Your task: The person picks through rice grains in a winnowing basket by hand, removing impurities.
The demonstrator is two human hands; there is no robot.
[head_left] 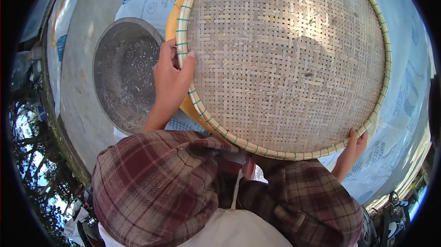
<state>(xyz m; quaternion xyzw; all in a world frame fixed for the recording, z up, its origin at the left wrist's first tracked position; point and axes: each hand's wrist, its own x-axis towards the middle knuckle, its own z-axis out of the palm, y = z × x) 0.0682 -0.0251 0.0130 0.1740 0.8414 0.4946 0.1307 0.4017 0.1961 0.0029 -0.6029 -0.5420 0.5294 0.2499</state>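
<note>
A large round woven tray (285, 77), its rim bound with green ties, fills the upper right in front of me. My left hand (172, 79) grips its left rim, thumb on top and fingers wrapped beneath. At the lower right rim, my right hand (354, 148) holds the tray with its fingers over the edge. A few pale grains and small dark specks lie on the weave. Left of the tray stands a round grey basin (108, 104) with scattered pale grains (142, 58) inside, near my left hand but not touched by it.
Printed pale blue sheets (399, 123) cover the ground around the tray. Part of a yellow thing (172, 22) shows beneath the tray's left edge. Grey concrete (82, 63) lies beyond the basin. My knees in plaid cloth (156, 182) are close below the tray.
</note>
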